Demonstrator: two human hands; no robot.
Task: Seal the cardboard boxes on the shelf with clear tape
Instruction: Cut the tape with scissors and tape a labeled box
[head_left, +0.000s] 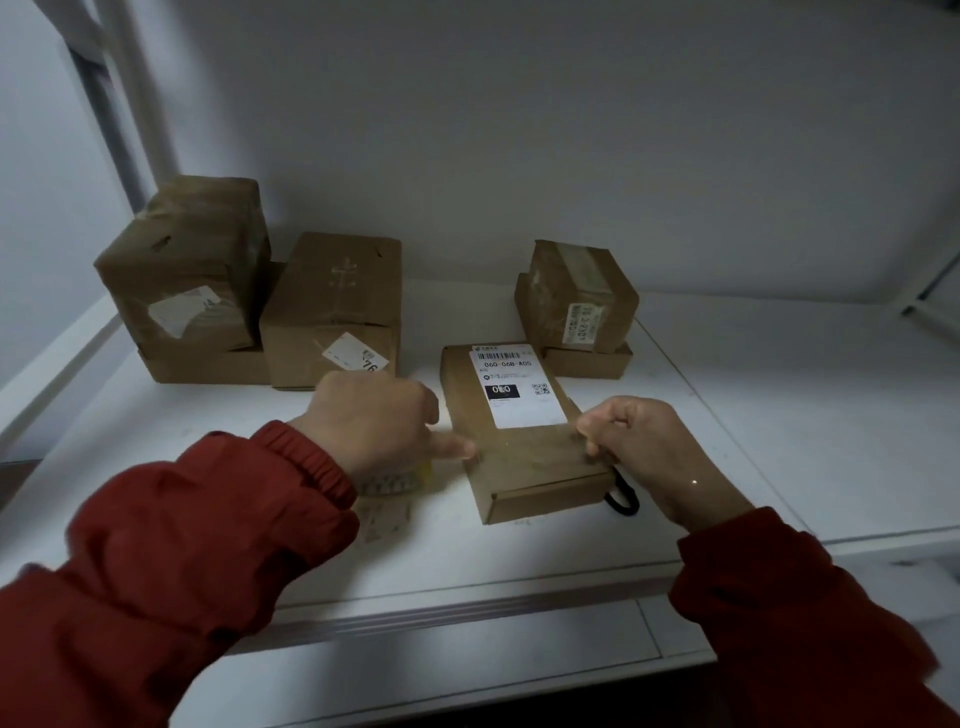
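A flat cardboard box with a white shipping label lies on the white shelf, between my hands. A shiny strip of clear tape runs across its top just below the label. My left hand grips a tape roll, which shows under the palm, and one finger points onto the box's left edge. At the box's right edge, my right hand has its fingers curled and pinches the tape there. A black loop sticks out under that hand; I cannot tell what it is.
More cardboard boxes stand at the back. A large taped box sits on a flat one at the left, with a medium box beside it. At the right, a small box sits on another flat box. The shelf's front lip is near me.
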